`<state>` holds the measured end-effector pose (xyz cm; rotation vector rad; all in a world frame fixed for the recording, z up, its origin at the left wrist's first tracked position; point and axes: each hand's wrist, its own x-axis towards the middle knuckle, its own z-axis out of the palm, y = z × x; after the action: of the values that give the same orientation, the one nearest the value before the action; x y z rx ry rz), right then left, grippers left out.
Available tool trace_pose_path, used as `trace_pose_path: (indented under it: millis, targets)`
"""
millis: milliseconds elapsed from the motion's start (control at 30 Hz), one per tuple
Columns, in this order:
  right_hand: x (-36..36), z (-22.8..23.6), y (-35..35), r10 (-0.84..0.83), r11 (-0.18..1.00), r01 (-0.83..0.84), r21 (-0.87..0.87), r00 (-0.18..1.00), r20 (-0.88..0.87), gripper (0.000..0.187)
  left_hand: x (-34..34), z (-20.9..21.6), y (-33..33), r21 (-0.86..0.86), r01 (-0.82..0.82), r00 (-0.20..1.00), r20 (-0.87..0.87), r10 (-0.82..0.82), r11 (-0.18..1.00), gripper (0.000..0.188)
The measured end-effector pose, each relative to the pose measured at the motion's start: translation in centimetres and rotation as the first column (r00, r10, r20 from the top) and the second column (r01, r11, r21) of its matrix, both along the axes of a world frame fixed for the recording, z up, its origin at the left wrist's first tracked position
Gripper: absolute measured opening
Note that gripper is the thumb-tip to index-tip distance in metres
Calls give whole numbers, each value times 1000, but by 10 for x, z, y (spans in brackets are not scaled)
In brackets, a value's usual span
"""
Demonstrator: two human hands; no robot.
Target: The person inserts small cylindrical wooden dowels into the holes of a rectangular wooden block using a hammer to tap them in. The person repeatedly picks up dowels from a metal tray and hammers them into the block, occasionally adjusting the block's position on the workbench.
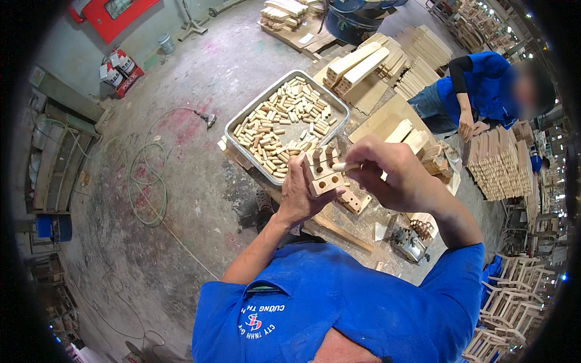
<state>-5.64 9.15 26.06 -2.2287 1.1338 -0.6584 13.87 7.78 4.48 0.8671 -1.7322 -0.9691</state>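
My left hand point(298, 195) grips a small pale wooden block point(323, 173) with round holes in its face, several dowels standing out of its top. My right hand point(387, 172) pinches a short wooden dowel point(344, 166) and holds its end against the block's right side. Just beyond the hands a grey metal tray point(239, 124) lies on the floor, full of loose wooden dowels point(284, 124). More drilled blocks point(354, 201) lie below the hands.
Stacks of wooden boards point(363, 66) and slats point(496, 163) stand to the right, where another person in blue point(478, 91) bends over them. A hose point(148, 175) coils on the concrete floor at left. A metal tool point(408, 242) sits near my right elbow.
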Motion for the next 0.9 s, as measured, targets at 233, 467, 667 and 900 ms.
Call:
trace_pose_path:
  millis: [233, 467, 667, 900]
  targets:
    - [17, -13, -7, 72, 980, -116, -161, 964, -257, 28, 0, 4, 2, 63, 3, 1000, 7, -4, 998, 110]
    - [24, -11, -17, 115, 962, -213, -168, 882, -458, 28, -3, 4, 1, -59, -52, 998, 43, 54, 997, 104]
    - [33, -6, -21, 146, 968, -232, -100, 837, -528, 23, -3, 8, 1, -161, -85, 994, 49, 94, 983, 98]
    - [40, -5, -20, 132, 977, -208, -53, 778, -615, 21, -2, 10, 6, -193, -142, 987, 45, 153, 971, 99]
